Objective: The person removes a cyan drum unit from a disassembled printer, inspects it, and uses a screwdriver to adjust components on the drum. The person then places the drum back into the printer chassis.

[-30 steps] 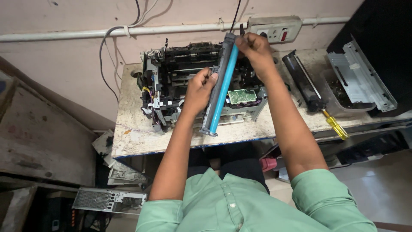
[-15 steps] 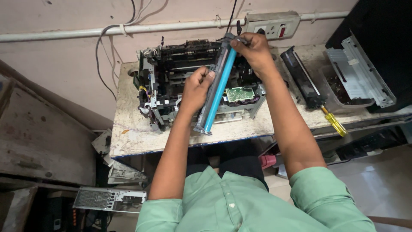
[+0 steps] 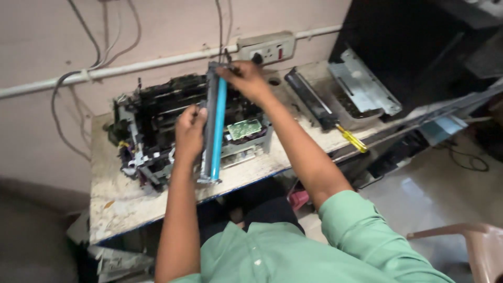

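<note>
I hold a long grey cartridge with a bright blue drum [image 3: 216,131] almost upright over an opened printer chassis [image 3: 157,126]. My left hand [image 3: 189,133] grips its left side near the middle. My right hand [image 3: 246,79] grips its far upper end, close to the wall. The chassis shows black frames, wires and a small green circuit board [image 3: 244,128], and rests on a worn white table [image 3: 120,202].
A black toner unit [image 3: 310,98] and a yellow-handled screwdriver [image 3: 352,139] lie on the table to the right. A grey metal plate [image 3: 364,88] sits in a tray beyond them. A wall socket [image 3: 264,48], a pipe and cables run behind. A chair arm [image 3: 461,230] shows at bottom right.
The cartridge has turned from a slant to nearly upright in both hands. My view has swung, so the table and printer sit further left in the picture.
</note>
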The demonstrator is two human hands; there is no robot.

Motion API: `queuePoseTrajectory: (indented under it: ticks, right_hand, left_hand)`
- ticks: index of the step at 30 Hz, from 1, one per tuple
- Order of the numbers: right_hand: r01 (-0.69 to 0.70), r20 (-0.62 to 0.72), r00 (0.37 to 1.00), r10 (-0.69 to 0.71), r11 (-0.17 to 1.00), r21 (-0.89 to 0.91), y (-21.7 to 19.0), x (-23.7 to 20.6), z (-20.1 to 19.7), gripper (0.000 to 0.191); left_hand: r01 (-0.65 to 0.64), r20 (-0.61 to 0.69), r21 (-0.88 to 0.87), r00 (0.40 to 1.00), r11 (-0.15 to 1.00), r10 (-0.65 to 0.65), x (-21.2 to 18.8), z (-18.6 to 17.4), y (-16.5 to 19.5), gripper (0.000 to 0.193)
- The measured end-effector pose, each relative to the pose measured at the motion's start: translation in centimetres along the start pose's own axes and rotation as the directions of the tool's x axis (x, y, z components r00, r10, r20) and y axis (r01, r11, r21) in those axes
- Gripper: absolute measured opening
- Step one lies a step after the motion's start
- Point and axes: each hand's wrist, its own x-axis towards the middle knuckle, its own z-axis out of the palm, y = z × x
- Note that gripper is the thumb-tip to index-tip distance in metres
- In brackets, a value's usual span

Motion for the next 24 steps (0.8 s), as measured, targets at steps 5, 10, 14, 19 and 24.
queuePoseTrajectory:
  ticks: [5,10,14,19,24]
  right_hand:
    - [0.002,0.014,1.0,0.0,0.994,-0.107,-0.5,-0.2,-0.1,0.042]
    - [0.069,0.042,0.997,-0.065,0.994,-0.089,0.2,0.1,0.1,0.038]
    - [0.139,0.092,0.986,-0.141,0.99,0.022,1.6,0.4,0.5,0.035]
    - [-0.037,0.154,0.988,0.023,0.995,0.091,3.6,0.5,0.9,0.032]
    - [0.013,0.165,0.986,-0.037,0.99,0.143,5.3,0.7,0.8,0.031]
  left_hand:
    - [-0.05,0.019,0.002,0.999,0.999,0.05,0.0,0.0,0.4,0.031]
    - [-0.024,-0.008,0.082,1.0,0.996,0.025,0.1,-0.5,0.0,0.027]
    - [0.018,-0.033,0.085,0.999,0.996,-0.015,-0.1,-0.7,-0.4,0.027]
    - [0.005,-0.051,0.097,0.999,0.995,0.0,-0.5,-0.9,-0.6,0.029]
    - [0.052,-0.052,0.082,0.997,0.995,-0.048,-0.6,-1.0,-0.1,0.027]
